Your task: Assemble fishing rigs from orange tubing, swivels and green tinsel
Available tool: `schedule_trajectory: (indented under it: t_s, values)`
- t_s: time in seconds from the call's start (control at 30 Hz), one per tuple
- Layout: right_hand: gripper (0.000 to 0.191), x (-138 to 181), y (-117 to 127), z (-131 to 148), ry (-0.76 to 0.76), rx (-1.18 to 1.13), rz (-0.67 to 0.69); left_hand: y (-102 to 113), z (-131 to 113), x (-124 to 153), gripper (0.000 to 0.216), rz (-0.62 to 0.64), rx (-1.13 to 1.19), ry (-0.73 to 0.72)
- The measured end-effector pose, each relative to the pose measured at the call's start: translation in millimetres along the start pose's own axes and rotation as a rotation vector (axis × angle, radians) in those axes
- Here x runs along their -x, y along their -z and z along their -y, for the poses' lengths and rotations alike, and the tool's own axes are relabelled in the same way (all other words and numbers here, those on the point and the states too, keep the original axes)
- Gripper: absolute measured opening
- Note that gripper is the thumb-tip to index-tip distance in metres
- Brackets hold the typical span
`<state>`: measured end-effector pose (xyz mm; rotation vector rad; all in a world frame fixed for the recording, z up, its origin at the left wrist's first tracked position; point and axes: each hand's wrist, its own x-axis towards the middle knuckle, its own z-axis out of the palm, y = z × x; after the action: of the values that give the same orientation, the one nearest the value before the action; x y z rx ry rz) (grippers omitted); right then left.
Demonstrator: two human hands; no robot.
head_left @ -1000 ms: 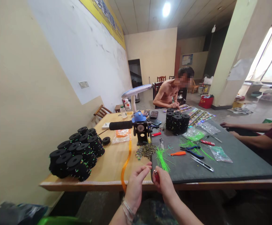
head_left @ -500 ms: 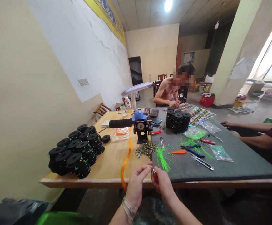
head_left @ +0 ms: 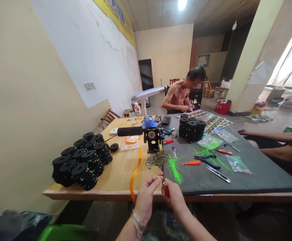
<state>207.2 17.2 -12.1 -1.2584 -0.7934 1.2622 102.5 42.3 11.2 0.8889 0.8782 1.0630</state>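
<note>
My left hand [head_left: 147, 190] is just over the table's front edge, thumb and fingertips pinched together. Whatever lies in that pinch is too fine to make out. Close beside it, my right hand [head_left: 174, 195] is wrapped around a red lighter [head_left: 166, 191] with a shiny metal top, mostly hidden by the fingers. The fingertips of both hands nearly meet. Just beyond them lie a heap of small metal pieces [head_left: 158, 159] and a bundle of bright green strands [head_left: 175, 170]. An orange strip [head_left: 135, 175] hangs over the edge to the left of my left hand.
A black clamp device with a grip [head_left: 152, 135] stands mid-table. Black foam spools [head_left: 79, 167] are stacked left, more [head_left: 191, 129] at the back. Pliers [head_left: 207, 160], snips [head_left: 218, 174] and an orange-handled tool [head_left: 192, 163] lie right. One person [head_left: 177, 97] sits opposite; another's arm [head_left: 269, 135] shows right.
My hands hold almost the same place and grip. The person opposite has shifted slightly left, with hands raised a little. The view has moved slightly.
</note>
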Motion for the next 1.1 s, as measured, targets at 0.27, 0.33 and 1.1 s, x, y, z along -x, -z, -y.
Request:
schedule_trajectory:
  t_s: [0.27, 0.33, 1.1]
  values:
    - [0.051, -2, 0, -1, -0.012, -0.036, -0.050, 1, 4, 0, 0.022, 0.008, -0.012, -0.004]
    - [0.051, 1, 0, -1, -0.025, -0.026, -0.026, 1, 6, 0, 0.022, 0.019, -0.019, -0.009]
    - [0.047, -8, 126, 16, 0.418, 1.140, -0.561, 10, 10, 4, 0.008, 0.089, 0.426, 0.450]
